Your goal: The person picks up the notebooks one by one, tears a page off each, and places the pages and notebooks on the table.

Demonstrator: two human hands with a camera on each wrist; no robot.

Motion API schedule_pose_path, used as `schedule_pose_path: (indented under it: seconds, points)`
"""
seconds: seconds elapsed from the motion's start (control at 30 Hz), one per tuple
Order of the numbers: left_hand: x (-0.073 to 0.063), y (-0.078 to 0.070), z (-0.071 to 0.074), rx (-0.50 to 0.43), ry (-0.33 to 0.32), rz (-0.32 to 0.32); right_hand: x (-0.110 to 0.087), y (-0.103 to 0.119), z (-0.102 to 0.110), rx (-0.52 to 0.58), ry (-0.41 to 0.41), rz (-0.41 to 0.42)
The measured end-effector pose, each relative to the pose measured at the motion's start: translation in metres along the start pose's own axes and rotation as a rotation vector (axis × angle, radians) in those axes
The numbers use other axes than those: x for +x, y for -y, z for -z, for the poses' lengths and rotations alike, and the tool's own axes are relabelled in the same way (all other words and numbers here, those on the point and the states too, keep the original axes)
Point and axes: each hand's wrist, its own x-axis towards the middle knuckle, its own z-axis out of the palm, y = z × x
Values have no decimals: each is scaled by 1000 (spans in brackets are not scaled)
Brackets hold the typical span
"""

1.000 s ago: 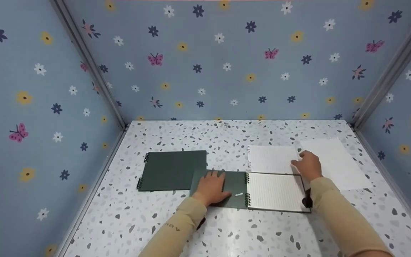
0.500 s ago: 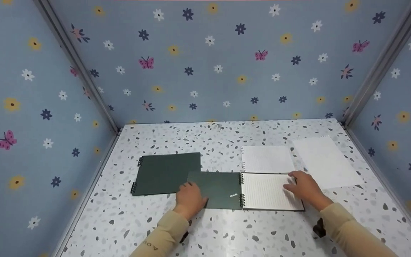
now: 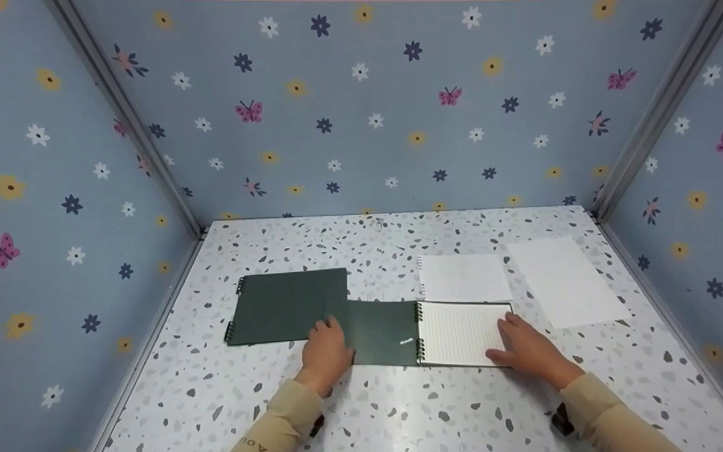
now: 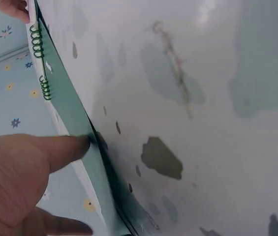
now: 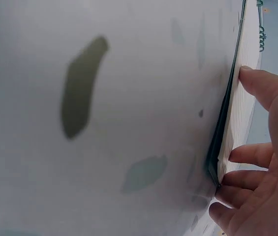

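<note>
A spiral notebook lies open, its dark green cover (image 3: 386, 333) folded out left and its lined pages (image 3: 459, 333) on the right. My left hand (image 3: 325, 355) is at the cover's outer edge; in the left wrist view its thumb (image 4: 67, 150) touches the cover's edge. At the pages' outer edge is my right hand (image 3: 534, 348). In the right wrist view its thumb (image 5: 262, 83) touches the top page and several fingertips meet the page edge. A second dark green spiral notebook (image 3: 289, 304) lies closed, touching or overlapping the open cover.
Behind the open notebook lies a lined loose sheet (image 3: 462, 276) with a ragged left edge. A plain white sheet (image 3: 568, 282) lies to its right. Flower-patterned panels (image 3: 361, 107) border the speckled table (image 3: 386, 408) at the back and sides.
My right hand has come down from the loose sheets to the notebook's right edge. My left hand has slid from flat on the cover to its left edge. The head view has shifted slightly.
</note>
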Motion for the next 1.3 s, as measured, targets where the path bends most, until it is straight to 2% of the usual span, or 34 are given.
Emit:
schedule_pose_path:
  seconds: [0.07,0.2,0.3,0.43,0.57,0.67,0.83,0.93,1.1,1.2,1.3]
  points:
    - [2,2,5,-112,-32,5,0,0,0,-2,1,-5]
    - [7,1,18,-400,-82,39,-1,-2,-1,6,3,-21]
    - [9,-5,27,-615,-102,70,-2,-3,-1,6,3,-25]
    - [12,-17,32,-849,-141,82,-2,-4,-1,12,0,-27]
    - [10,-34,30,-1039,-159,18,-1,-5,1,32,-19,-21]
    - [8,-48,25,-1106,-131,-90,-2,-6,4,77,-75,-19]
    - [7,-74,10,-1112,-34,-290,0,-1,19,233,-192,-34]
    - [8,-91,-1,-1027,6,-392,4,7,35,367,-221,-33]
    - [9,-115,-17,-700,-23,-518,9,18,60,628,-213,-68]
    - [9,-125,-25,-498,-38,-571,9,23,69,769,-196,-100]
    - [8,-134,-31,-339,-32,-619,8,27,75,872,-187,-132]
